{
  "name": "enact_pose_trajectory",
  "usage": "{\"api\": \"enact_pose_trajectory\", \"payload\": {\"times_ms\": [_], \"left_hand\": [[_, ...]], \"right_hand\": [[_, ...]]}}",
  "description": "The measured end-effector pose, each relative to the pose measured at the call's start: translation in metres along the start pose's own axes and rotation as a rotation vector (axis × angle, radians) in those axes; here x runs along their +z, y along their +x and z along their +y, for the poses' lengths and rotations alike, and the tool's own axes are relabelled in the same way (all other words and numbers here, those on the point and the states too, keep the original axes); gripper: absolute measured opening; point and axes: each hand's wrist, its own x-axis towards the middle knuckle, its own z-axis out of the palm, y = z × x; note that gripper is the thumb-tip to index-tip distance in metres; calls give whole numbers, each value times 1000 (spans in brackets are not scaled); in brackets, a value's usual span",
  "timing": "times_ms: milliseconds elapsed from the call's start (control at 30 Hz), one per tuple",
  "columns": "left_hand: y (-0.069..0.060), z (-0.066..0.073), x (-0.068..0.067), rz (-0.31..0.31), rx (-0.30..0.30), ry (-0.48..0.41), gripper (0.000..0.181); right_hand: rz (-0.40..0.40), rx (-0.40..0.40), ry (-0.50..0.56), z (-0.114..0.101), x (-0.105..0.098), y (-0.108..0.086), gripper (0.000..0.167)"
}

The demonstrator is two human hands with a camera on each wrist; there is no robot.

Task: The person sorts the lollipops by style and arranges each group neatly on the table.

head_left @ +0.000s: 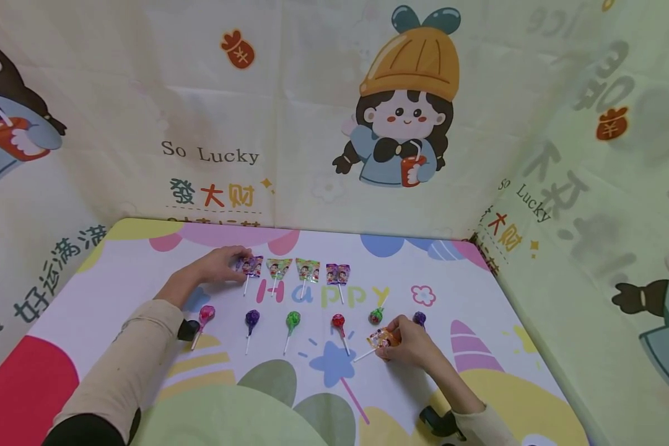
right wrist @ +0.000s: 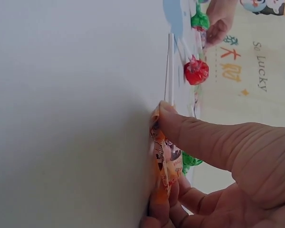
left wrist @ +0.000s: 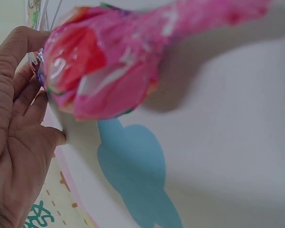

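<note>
My left hand (head_left: 223,263) is at the left end of the back row. Its thumb and fingers pinch the left side of a purple-wrapped flat lollipop (head_left: 251,266), which is partly hidden in the left wrist view. Near the table's right-middle, my right hand (head_left: 409,342) holds an orange-wrapped lollipop (head_left: 381,338) by its wrapper. Thumb and fingers pinch it low over the tabletop in the right wrist view, its white stick (right wrist: 171,66) pointing away from the palm. A pink round lollipop (left wrist: 99,61) lies beside the left wrist. Just beyond the right hand is a green-and-red lollipop (head_left: 376,316).
Two green-wrapped flat lollipops (head_left: 279,268) and another purple one (head_left: 337,274) continue the back row. Before them lie round lollipops: purple (head_left: 252,318), green (head_left: 293,319) and red (head_left: 338,322). Another purple lollipop (head_left: 419,318) is partly behind the right hand. Printed cloth walls (head_left: 306,124) border the table.
</note>
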Motion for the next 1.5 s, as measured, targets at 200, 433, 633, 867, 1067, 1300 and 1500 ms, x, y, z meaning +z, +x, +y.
{"api": "enact_pose_trajectory", "payload": {"times_ms": [200,433,633,867,1067,1300,1500], "left_hand": [[0,2,-1,2,0,5,69],[-2,3,-1,-1,-13,7,72],[-1,0,0,-6,-16,-8,72],[1,-2,-1,-15,-16,-12,74],[2,-1,-1,-14,-14,-15,74],[3,-3,0,-12,-5,-7,72],[1,-2,0,-8,-9,4,73]], "right_hand": [[-3,-43,48,0,1,-5,44],[-3,-84,40,0,4,-6,38],[20,-108,7,1,6,-7,39],[5,-152,81,7,6,-7,41],[-69,-184,172,18,0,-2,33],[-161,-249,306,25,-10,2,28],[-220,-240,424,25,-16,4,23]]}}
